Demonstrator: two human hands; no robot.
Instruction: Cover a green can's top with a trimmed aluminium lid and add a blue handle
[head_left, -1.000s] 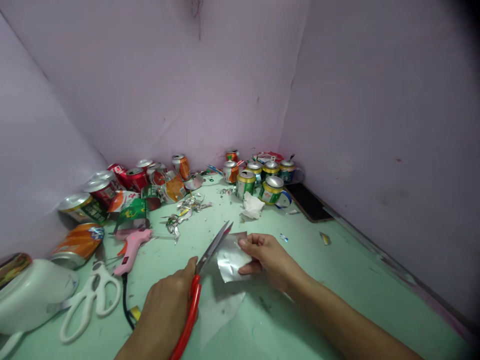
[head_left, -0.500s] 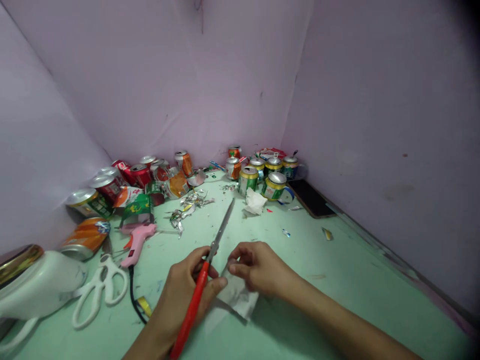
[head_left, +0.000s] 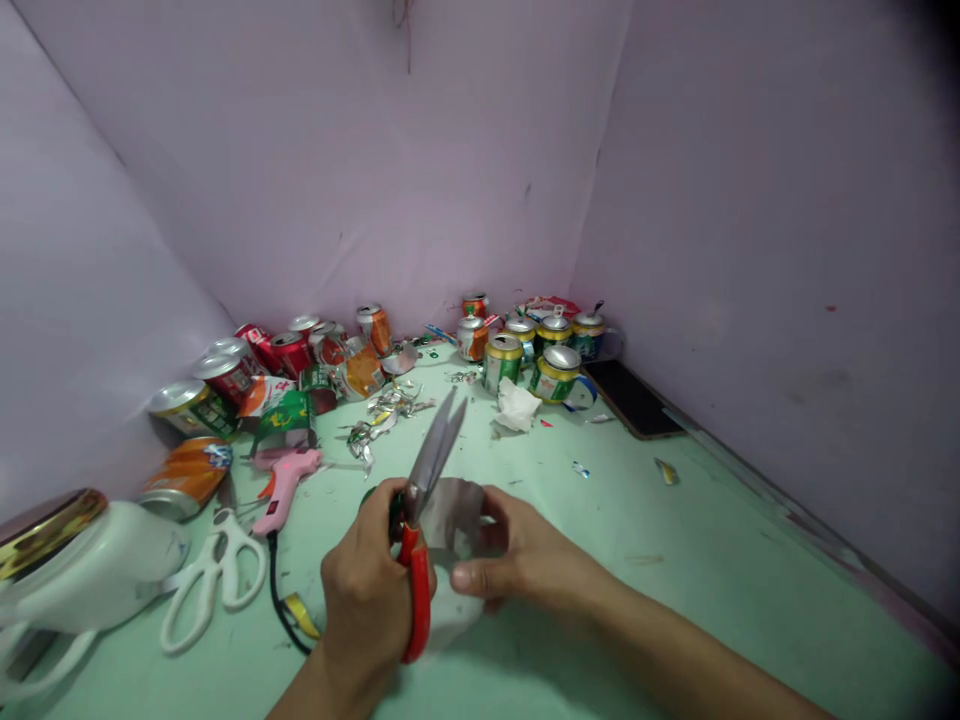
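My left hand (head_left: 365, 575) is closed around red-handled scissors (head_left: 419, 600). Their blades point up and away, slightly parted. Between my hands is a curved piece of silvery sheet metal (head_left: 454, 512), its dull inner side toward me. My right hand (head_left: 517, 550) grips its right edge, thumb in front and fingers partly hidden behind. A bit of green shows at the left fingertips; whether it belongs to the same sheet I cannot tell. Under the hands lies a pale sheet (head_left: 450, 615), blurred and mostly covered.
Left of my hands lie a pink glue gun (head_left: 285, 488), white-handled scissors (head_left: 214, 575) and a white pot-like vessel (head_left: 112, 570). Drink cans (head_left: 225, 378) line the back left, with green-and-yellow cans (head_left: 502, 363) at the back right. Nearby are metal scraps (head_left: 386, 410), crumpled tissue (head_left: 517, 405) and a phone (head_left: 634, 398).
The left hand has turned the scissors more upright, and the blades have parted. The metal piece has been raised and now curves between the hands. The view has shifted slightly.
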